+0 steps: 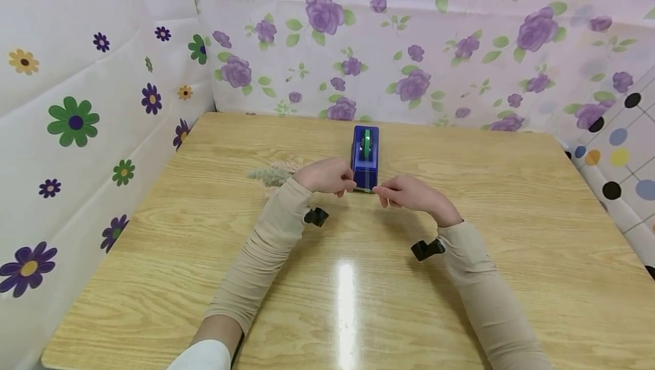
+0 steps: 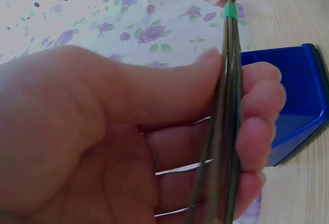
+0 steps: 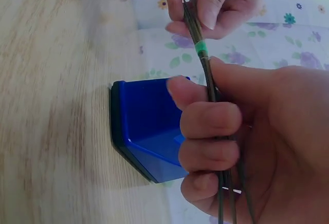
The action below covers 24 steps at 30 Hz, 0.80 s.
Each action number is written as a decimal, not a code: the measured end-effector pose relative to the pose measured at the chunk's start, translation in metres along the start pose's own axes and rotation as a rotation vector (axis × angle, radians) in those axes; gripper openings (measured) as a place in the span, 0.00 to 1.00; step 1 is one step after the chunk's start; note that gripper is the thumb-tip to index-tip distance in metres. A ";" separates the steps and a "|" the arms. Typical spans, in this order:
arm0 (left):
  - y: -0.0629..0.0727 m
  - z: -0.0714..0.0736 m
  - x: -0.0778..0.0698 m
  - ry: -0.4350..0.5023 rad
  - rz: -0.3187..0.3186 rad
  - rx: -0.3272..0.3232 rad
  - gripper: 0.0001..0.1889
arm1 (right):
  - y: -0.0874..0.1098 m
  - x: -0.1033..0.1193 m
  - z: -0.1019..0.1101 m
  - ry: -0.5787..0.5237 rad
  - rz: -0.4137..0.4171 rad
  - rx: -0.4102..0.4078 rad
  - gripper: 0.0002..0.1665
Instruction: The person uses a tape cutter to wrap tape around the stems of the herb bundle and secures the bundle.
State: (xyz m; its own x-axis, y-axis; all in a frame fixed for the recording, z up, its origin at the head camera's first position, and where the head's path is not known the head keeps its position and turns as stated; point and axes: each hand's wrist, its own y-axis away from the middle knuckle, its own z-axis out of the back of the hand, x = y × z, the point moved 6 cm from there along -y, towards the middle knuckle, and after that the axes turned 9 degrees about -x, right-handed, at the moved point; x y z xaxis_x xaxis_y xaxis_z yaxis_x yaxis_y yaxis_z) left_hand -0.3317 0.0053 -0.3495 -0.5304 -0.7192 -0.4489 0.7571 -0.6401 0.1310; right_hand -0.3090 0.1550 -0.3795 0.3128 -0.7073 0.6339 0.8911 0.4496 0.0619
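Note:
A bunch of dried flowers (image 1: 273, 175) lies across both hands, its pale fluffy heads to the left. My left hand (image 1: 327, 175) grips the thin stems (image 2: 221, 131) between thumb and curled fingers, on the flower side. Farther along, my right hand (image 1: 411, 194) has its fingers curled round the stems (image 3: 205, 75) near their tail end. Between the hands, a band of green tape (image 3: 201, 47) circles the stems. Just behind stands a blue tape dispenser (image 1: 365, 177) with a green tape roll (image 1: 366, 144). Whether the band still joins the roll, I cannot tell.
The wooden table (image 1: 348, 313) stretches around the hands, with a bright light reflection at the front. A flower-patterned cloth (image 1: 378, 46) hangs behind it, and another patterned cloth (image 1: 102, 131) hangs on the left. Black wrist cameras (image 1: 427, 250) sit under both wrists.

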 end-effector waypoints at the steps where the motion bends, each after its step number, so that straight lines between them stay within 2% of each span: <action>1: -0.001 0.000 0.000 -0.003 -0.004 -0.004 0.15 | 0.000 0.000 0.000 0.004 0.000 -0.009 0.25; 8: -0.002 -0.003 0.003 -0.011 0.023 -0.015 0.12 | -0.001 -0.002 0.000 0.019 -0.010 -0.054 0.24; 13: -0.003 -0.004 0.003 0.015 0.034 -0.013 0.10 | -0.002 -0.003 -0.001 -0.008 -0.025 -0.048 0.25; 18: -0.006 -0.001 0.002 0.009 0.030 -0.067 0.07 | -0.004 -0.006 -0.001 -0.013 -0.036 -0.044 0.27; 21: -0.007 0.000 0.002 0.017 0.038 -0.087 0.10 | -0.004 -0.006 0.000 0.001 -0.040 -0.062 0.25; 24: -0.009 -0.002 0.002 0.022 0.052 -0.078 0.14 | -0.004 -0.007 0.001 0.014 -0.049 -0.075 0.23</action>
State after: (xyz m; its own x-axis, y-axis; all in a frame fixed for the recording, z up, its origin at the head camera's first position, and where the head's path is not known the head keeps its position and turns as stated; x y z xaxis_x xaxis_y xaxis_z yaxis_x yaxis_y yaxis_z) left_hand -0.3387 0.0096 -0.3530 -0.4820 -0.7443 -0.4623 0.8112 -0.5785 0.0855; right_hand -0.3146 0.1587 -0.3832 0.2726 -0.7352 0.6206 0.9273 0.3728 0.0344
